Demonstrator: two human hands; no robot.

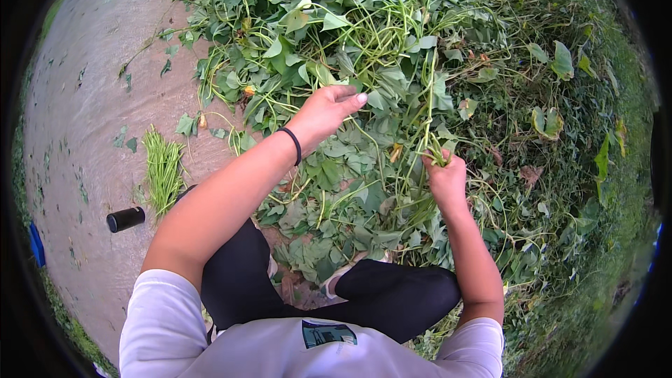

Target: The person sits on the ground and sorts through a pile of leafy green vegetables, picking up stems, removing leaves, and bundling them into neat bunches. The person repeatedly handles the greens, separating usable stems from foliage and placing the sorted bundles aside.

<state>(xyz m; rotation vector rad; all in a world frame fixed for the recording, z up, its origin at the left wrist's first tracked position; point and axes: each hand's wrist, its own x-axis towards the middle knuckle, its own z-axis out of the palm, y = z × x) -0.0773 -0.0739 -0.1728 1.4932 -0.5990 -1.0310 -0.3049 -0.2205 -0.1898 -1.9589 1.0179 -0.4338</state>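
My left hand [323, 113], with a dark band on its wrist, reaches over the middle of a big heap of leafy green vines [280, 56]. Its thumb and fingers stand apart, and I see nothing gripped in them; leaves lie right behind the fingertips. To the right, my right hand [446, 178] is closed around a small bunch of green stems [435, 155]. A long pale-green vine [429, 91] runs from near that hand up toward the heap. Loose cut leaves [322, 231] cover the ground below my hands, in front of my bent legs.
On the concrete ground [91, 119] at left lies a neat bundle of trimmed green stems [163, 171]. A black cylinder [126, 220] lies beside it. Scattered leaves [185, 124] dot the concrete. Tangled plants and grass [560, 189] fill the right side.
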